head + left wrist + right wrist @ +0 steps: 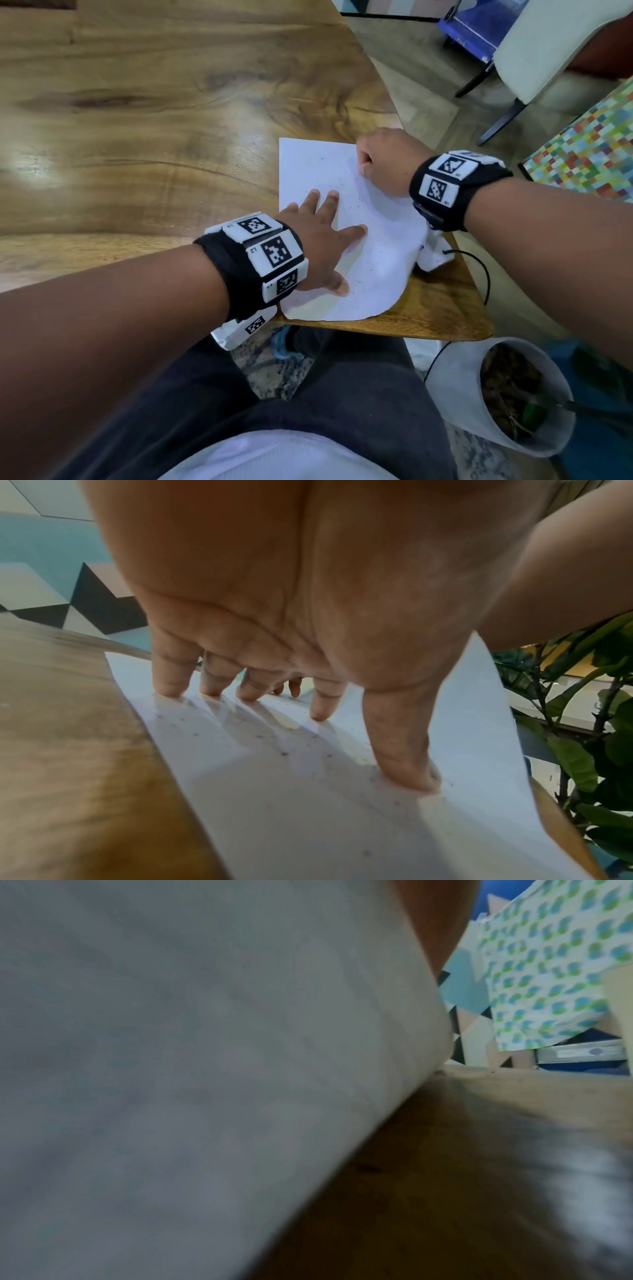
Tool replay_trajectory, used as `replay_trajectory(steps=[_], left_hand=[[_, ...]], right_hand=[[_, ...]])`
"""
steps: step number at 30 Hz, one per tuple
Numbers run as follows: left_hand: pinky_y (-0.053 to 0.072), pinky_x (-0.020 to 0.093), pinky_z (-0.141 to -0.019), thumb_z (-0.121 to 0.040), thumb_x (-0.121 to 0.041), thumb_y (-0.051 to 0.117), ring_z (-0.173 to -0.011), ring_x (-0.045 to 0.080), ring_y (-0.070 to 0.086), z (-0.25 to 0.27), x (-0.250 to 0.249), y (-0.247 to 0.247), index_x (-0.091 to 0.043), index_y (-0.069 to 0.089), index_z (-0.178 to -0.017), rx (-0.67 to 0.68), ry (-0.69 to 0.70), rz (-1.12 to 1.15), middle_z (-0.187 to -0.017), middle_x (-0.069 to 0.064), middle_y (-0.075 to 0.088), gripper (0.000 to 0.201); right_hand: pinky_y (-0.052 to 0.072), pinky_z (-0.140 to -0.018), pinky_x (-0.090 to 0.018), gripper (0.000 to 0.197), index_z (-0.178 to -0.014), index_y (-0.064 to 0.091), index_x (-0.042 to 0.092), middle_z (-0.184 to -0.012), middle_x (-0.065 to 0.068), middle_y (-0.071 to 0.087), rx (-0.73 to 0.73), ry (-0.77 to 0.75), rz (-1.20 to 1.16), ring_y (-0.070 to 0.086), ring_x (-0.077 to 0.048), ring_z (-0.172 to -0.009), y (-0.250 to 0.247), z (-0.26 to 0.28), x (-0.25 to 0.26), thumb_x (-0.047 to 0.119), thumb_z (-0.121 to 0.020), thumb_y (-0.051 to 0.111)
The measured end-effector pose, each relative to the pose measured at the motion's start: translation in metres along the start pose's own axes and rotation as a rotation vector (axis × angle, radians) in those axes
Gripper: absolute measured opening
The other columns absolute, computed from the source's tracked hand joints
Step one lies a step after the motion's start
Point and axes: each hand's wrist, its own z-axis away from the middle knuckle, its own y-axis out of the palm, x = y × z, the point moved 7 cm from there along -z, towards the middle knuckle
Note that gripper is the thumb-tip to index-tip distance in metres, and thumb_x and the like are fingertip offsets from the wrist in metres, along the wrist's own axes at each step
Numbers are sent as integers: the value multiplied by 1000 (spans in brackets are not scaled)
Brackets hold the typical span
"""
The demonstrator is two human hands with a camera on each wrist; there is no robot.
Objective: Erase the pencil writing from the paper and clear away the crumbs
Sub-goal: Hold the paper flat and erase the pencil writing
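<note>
A white sheet of paper (342,192) lies on the near right corner of the wooden table (137,120). Small dark eraser crumbs (347,207) are scattered over it. No pencil writing shows. My left hand (318,236) presses flat on the sheet's near left part with its fingers spread, which the left wrist view confirms: fingertips (171,688) on the paper (274,804) among crumbs (284,753). My right hand (383,157) is curled at the sheet's far right edge and grips it. That side of the paper (171,1069) bows up off the table. No eraser is in view.
The table corner edge (445,329) runs just past the paper. Below it stand a white plant pot (496,394) and a thin black cable (479,267). A pale chair (548,51) and a multicoloured checked surface (589,154) are to the right.
</note>
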Motion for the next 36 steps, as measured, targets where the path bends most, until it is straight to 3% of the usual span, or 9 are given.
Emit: replay_trajectory(steps=[2,9,16,19,26,30,36], left_hand=[[8,62,-123,-85,-75,57,-155,40,-14,0,1,0,-44,0,-160,-1,-7,4,-167,16,-22,99],[9,63,-123,-84,-77,57,-155,38,-17,-1,3,4,-47,-4,-159,13,-8,32,-167,14,-24,102],[8,60,-124,-87,-76,55,-155,37,-17,2,4,2,-40,1,-161,19,-10,16,-167,13,-26,99],[6,58,-125,-86,-76,56,-155,36,-18,3,6,2,-48,-2,-159,-5,4,56,-167,12,-25,97],[11,58,-125,-84,-74,61,-156,38,-6,12,11,-4,-47,5,-159,-4,-1,1,-169,14,-15,97],[11,56,-125,-73,-82,64,-156,38,-8,16,10,1,-41,-2,-161,10,-18,-37,-169,14,-17,118],[9,54,-126,-71,-83,65,-155,40,-16,16,10,8,-39,-11,-160,1,-22,-27,-167,15,-24,125]], right_hand=[[38,-78,-36,12,-86,53,17,-98,-6,56,-1,18,3,52,-27,-89,-3,-2,2,11,-91,44],[48,-77,-42,9,-84,55,19,-97,-1,53,76,-132,-53,53,-24,-89,9,19,25,19,-91,49],[50,-82,-46,11,-83,52,20,-97,-5,60,18,20,-8,56,-29,-89,-7,-10,10,12,-89,45],[48,-87,-43,12,-83,57,20,-91,1,61,18,-19,-59,56,-24,-88,-4,10,6,14,-87,47],[47,-79,-36,7,-88,56,29,-93,9,56,48,-99,-138,54,-17,-87,15,95,9,27,-93,53],[49,-74,-38,11,-91,55,26,-91,6,51,64,-179,-43,51,-17,-83,30,127,31,28,-95,45],[50,-69,-44,12,-93,51,19,-93,0,50,-3,-5,-25,52,-22,-76,24,101,4,23,-98,41]])
